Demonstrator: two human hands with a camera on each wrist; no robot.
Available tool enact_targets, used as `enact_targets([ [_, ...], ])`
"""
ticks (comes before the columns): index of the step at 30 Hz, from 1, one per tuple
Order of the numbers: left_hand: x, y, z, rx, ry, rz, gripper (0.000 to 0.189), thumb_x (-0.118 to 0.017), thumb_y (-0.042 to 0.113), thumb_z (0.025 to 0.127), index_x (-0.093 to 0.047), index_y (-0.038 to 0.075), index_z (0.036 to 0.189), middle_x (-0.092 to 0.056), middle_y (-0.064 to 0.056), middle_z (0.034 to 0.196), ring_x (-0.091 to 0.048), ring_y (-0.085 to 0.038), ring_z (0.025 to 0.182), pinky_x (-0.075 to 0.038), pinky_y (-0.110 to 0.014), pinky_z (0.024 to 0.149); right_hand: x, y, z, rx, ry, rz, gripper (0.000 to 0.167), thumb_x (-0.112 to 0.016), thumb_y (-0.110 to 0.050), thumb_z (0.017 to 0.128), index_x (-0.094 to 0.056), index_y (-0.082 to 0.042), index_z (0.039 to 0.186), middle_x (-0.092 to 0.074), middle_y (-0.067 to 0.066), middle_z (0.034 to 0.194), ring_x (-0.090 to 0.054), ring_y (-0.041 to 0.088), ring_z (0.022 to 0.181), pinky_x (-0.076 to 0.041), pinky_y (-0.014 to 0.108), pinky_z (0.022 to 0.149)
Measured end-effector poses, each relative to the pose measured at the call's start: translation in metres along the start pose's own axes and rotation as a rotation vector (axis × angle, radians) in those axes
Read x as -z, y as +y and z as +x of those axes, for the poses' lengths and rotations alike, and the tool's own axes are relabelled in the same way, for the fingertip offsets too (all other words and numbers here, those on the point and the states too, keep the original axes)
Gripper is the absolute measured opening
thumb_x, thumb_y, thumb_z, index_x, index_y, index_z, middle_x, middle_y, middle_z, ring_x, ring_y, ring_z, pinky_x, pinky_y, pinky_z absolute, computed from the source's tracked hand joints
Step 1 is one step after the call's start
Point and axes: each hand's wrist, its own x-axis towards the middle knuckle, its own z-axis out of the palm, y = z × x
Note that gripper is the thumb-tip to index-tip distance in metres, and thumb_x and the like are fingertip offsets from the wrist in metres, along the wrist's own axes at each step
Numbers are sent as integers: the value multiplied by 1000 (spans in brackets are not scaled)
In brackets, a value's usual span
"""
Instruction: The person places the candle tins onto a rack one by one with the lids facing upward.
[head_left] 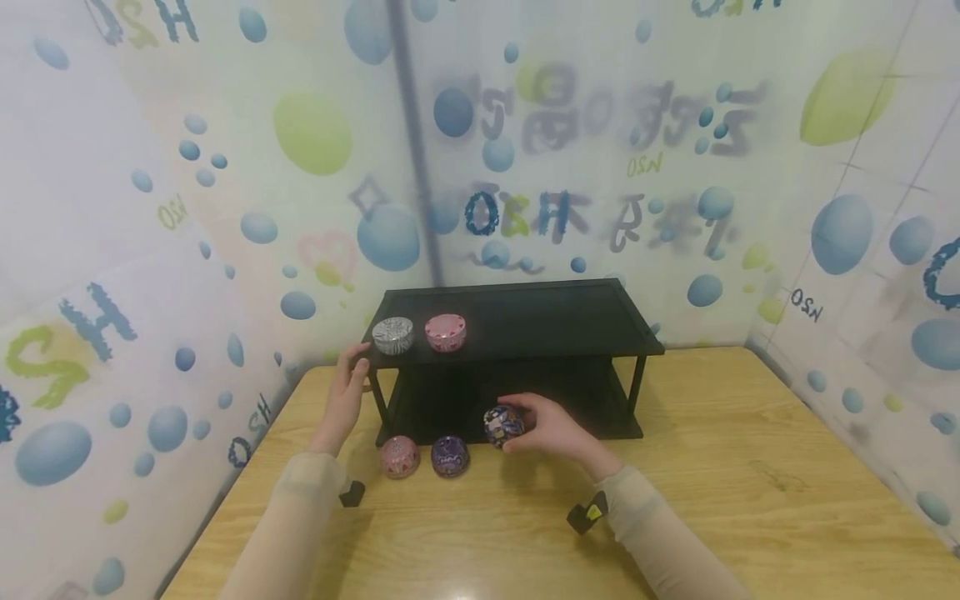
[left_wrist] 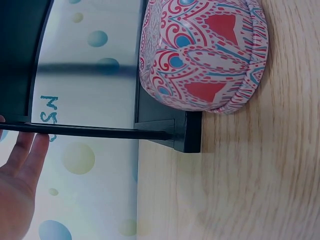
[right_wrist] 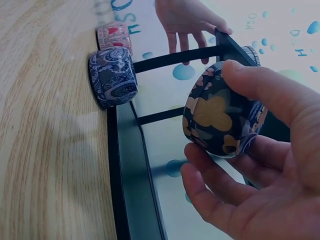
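Note:
My right hand point(head_left: 551, 427) holds a dark round tin point(head_left: 503, 426) with a floral pattern, off the table in front of the lower shelf. In the right wrist view, thumb and fingers grip this tin point(right_wrist: 215, 117) by its sides. My left hand point(head_left: 347, 396) touches the left front corner of a black two-tier rack point(head_left: 525, 321), its fingers extended beside the post point(left_wrist: 95, 131). On the top shelf sit a black-and-white tin point(head_left: 393, 336) and a pink tin point(head_left: 446, 332). A pink-and-red patterned tin point(head_left: 400, 457) and a purple tin point(head_left: 450, 457) stand on the table before the rack.
The rack stands toward the back of a wooden table point(head_left: 750, 483). Behind and at both sides hang pale sheets point(head_left: 622, 183) printed with blue and green bubbles. A small black wrist device point(head_left: 587, 513) is strapped at my right sleeve.

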Motion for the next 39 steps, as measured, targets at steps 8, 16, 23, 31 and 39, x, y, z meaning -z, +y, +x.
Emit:
enact_targets([
  [8, -1, 1, 1, 6, 6, 6, 41, -35, 22, 107, -31, 3, 143, -25, -22, 153, -41, -42, 125, -42, -59, 93, 1, 2, 2, 25, 14, -11, 68, -86, -12, 69, -58, -5, 131, -59, 12, 119, -65, 23, 96, -55, 32, 81],
  [16, -1, 3, 3, -6, 15, 13, 40, -36, 19, 106, -33, 1, 142, -26, -22, 152, -43, -40, 123, -46, -37, 85, 1, 2, 3, 12, 25, 34, 66, -87, -13, 69, -58, -5, 128, -60, 12, 117, -65, 26, 100, -54, 35, 84],
  [23, 0, 3, 3, -12, 15, 19, 40, -35, 18, 106, -32, 0, 142, -27, -23, 151, -43, -39, 122, -45, -34, 83, 2, 0, 2, -7, 35, 60, 65, -87, -11, 69, -59, -5, 127, -62, 12, 116, -64, 27, 101, -54, 35, 85],
  [31, 0, 2, 2, -7, 14, 26, 41, -36, 19, 106, -32, 0, 143, -27, -23, 151, -43, -38, 122, -45, -34, 84, 2, 0, 2, -5, 29, 18, 64, -87, -16, 69, -60, -7, 126, -65, 9, 110, -62, 22, 98, -55, 34, 81],
  [39, -1, 1, 1, -11, 13, 26, 40, -35, 18, 106, -33, 0, 142, -26, -23, 151, -43, -39, 124, -46, -30, 83, 2, 2, 3, -14, 32, -32, 64, -88, -22, 68, -61, -11, 126, -65, 4, 104, -60, 18, 91, -54, 32, 74],
])
